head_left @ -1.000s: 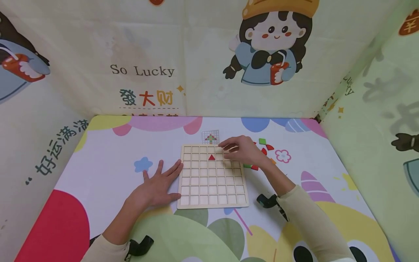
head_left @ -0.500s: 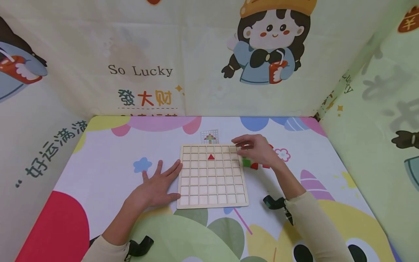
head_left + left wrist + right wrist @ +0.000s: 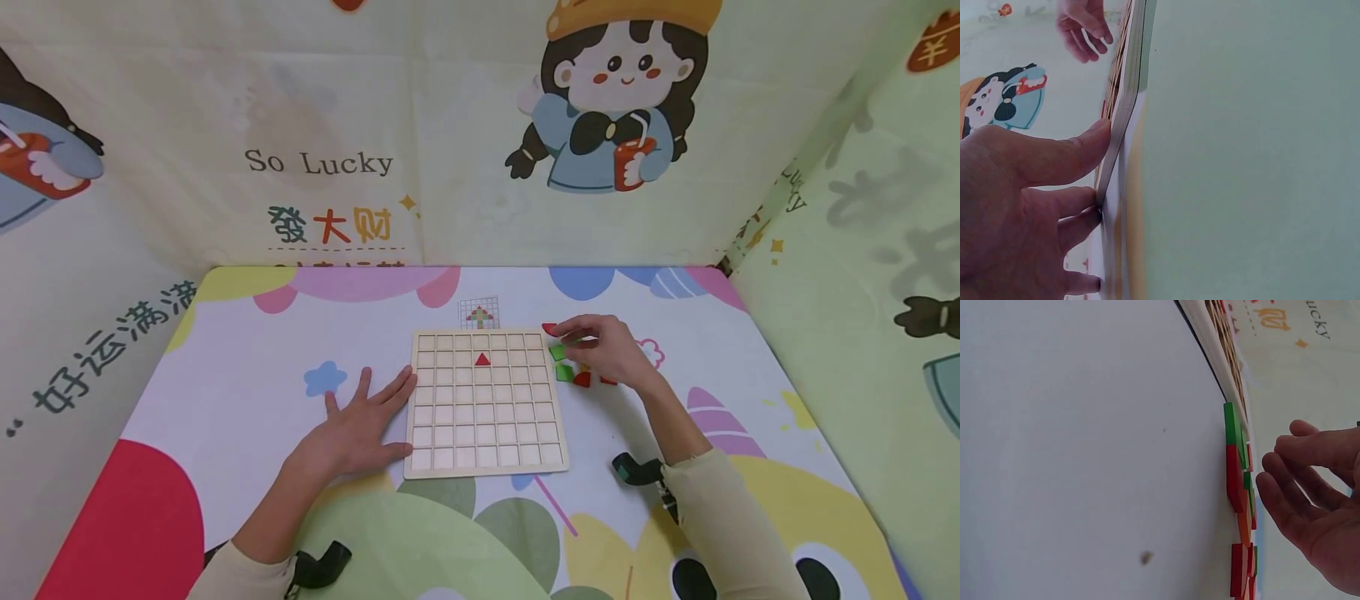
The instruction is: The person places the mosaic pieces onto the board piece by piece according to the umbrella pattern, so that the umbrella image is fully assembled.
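Observation:
A wooden grid board lies flat on the table, with a red triangle piece in an upper-middle cell. Spread out, my left hand touches the board's left edge; the left wrist view shows its thumb against the board's side. My right hand hovers over loose coloured pieces to the right of the board, its fingers bent loosely. In the right wrist view, nothing shows between those fingers. Beneath and beside it lie a green piece and a red piece; the hand hides others.
A small pattern card with a coloured figure on a grid lies just behind the board. The tablecloth is printed with cartoon shapes. Printed fabric walls stand behind and at both sides.
My right hand has moved rightward from above the board's upper right to over the loose pieces. The left hand keeps its place on the board's edge.

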Motion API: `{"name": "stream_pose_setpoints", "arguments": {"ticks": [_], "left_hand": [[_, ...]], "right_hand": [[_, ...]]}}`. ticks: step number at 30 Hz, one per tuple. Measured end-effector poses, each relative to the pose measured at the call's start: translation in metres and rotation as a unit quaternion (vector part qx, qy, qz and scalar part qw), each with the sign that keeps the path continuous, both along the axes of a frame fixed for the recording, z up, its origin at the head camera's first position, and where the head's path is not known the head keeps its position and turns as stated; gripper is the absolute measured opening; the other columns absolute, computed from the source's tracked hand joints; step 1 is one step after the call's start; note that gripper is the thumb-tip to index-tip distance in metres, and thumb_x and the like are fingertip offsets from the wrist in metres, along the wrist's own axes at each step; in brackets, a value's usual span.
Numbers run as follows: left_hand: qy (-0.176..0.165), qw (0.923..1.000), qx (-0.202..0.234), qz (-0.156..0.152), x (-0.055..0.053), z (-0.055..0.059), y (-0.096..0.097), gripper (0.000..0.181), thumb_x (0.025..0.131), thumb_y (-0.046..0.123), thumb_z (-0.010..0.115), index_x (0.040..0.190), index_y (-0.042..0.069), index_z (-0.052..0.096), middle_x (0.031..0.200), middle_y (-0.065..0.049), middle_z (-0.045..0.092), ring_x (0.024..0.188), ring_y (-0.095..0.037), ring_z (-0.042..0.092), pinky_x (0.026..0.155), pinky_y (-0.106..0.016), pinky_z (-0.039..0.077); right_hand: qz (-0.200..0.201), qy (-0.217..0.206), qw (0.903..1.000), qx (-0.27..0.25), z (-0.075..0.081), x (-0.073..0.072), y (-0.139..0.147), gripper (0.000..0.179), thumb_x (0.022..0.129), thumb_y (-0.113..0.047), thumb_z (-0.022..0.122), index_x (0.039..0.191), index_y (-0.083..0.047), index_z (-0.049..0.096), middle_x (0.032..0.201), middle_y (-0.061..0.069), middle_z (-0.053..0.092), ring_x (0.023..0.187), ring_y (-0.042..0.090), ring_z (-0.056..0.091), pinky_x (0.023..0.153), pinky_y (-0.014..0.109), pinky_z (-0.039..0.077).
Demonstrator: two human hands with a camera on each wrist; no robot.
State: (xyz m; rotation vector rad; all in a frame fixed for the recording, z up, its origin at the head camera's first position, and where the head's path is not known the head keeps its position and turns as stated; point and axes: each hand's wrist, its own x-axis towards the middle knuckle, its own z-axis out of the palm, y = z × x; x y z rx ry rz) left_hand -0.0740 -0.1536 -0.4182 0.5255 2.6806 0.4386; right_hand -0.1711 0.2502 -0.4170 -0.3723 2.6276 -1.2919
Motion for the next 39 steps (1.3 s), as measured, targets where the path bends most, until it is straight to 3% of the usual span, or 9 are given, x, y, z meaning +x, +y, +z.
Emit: {"name": "stream_pose_setpoints", "arguments": {"ticks": [6,18,39], "left_hand": [[0.002,1.0000,-0.001,-0.004,0.000,0.000,0.000,0.093,0.093,0.043,0.073,0.168,0.019,0.022,0.176,0.001,0.017,0.156,-0.058,0.008,0.101,-0.094,0.013],[0.006,1.0000,0.000,-0.004,0.001,0.000,0.000,0.092,0.094,0.042,0.073,0.168,0.019,0.022,0.176,0.002,0.017,0.156,-0.058,0.008,0.101,-0.093,0.013],[0.008,0.9999,-0.007,-0.003,0.001,0.001,0.000,0.093,0.093,0.043,0.073,0.168,0.019,0.023,0.176,0.002,0.018,0.156,-0.058,0.009,0.101,-0.094,0.015]], "right_hand": [[-0.010,0.003,0.9992,0.038,-0.008,-0.001,0.001,0.035,0.090,0.005,0.070,0.123,-0.007,0.075,0.121,0.011,0.072,0.111,0.029,0.070,0.098,0.046,0.059],[-0.013,0.026,0.9937,0.108,-0.008,-0.002,-0.006,0.034,0.088,0.008,0.070,0.118,-0.006,0.077,0.113,0.011,0.074,0.104,0.028,0.067,0.093,0.046,0.060],[-0.002,0.039,0.9880,0.149,-0.006,-0.002,-0.012,0.030,0.087,0.006,0.074,0.113,-0.007,0.079,0.110,0.009,0.075,0.097,0.025,0.067,0.085,0.042,0.060]]}}
